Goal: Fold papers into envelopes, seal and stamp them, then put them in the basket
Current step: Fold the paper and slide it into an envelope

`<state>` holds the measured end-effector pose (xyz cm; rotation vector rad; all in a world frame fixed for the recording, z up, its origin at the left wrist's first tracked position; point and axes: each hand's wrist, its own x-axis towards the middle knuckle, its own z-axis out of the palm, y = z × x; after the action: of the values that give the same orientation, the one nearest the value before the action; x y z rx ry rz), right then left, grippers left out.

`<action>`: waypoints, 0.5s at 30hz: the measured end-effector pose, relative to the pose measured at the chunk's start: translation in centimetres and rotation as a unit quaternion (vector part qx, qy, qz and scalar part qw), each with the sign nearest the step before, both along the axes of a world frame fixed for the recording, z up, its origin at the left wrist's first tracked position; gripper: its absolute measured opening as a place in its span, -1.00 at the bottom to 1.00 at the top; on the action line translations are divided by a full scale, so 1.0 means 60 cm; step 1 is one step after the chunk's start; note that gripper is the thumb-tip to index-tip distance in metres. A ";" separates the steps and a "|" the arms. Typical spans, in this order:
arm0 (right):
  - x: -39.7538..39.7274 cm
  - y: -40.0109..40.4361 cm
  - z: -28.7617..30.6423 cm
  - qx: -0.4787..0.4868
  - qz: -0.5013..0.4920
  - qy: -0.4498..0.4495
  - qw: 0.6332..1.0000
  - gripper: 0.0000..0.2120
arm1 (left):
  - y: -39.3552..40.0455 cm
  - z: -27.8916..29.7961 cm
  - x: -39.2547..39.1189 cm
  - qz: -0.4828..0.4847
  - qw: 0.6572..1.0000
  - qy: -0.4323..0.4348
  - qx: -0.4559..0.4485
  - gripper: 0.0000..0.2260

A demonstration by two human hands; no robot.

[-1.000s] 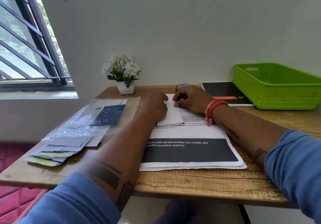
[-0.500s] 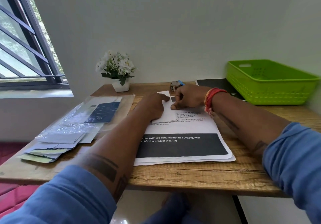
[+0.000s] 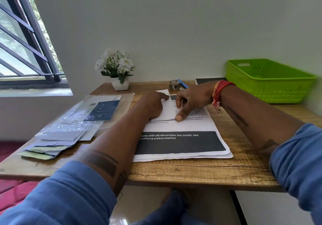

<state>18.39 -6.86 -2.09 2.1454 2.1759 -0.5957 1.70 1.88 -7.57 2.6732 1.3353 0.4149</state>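
My left hand (image 3: 153,105) lies flat on the folded paper (image 3: 166,109), palm down, index finger stretched along its far edge near the top corner. My right hand (image 3: 190,101) hovers just beside it with the fingers loosely spread — the thumb tip presses down at the near right corner of the fold, and the other fingers hang relaxed above the sheet, gripping nothing. A red thread band (image 3: 219,92) circles my right wrist.

The folded paper sits on top of the paper stack (image 3: 181,144), printed sheets with a wide dark band and white lettering across the near part. The stack lies in the middle of the wooden table (image 3: 200,172).

To my left, a clear plastic sleeve (image 3: 76,118) holds a dark blue card, and under its near end spread the envelopes (image 3: 52,144) — pale grey and greenish ones, fanned and overlapping. At the far edge stands a small white pot of white flowers (image 3: 116,67). Just beyond my right hand are a roll of tape (image 3: 174,84) and a blue pen (image 3: 182,83), touching or nearly so. A dark notebook (image 3: 207,80) lies behind my wrist, and the green basket (image 3: 268,83) stands at the far right of the table, well apart from the paper.
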 end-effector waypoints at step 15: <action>0.010 0.033 -0.036 0.130 -0.024 0.010 0.991 -0.56 | 0.000 -0.001 -0.003 0.006 1.000 -0.014 -0.020 -0.47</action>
<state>18.99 -4.85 -4.27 2.3274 2.3341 -0.3529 1.49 1.87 -7.60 2.6175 1.3381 0.4215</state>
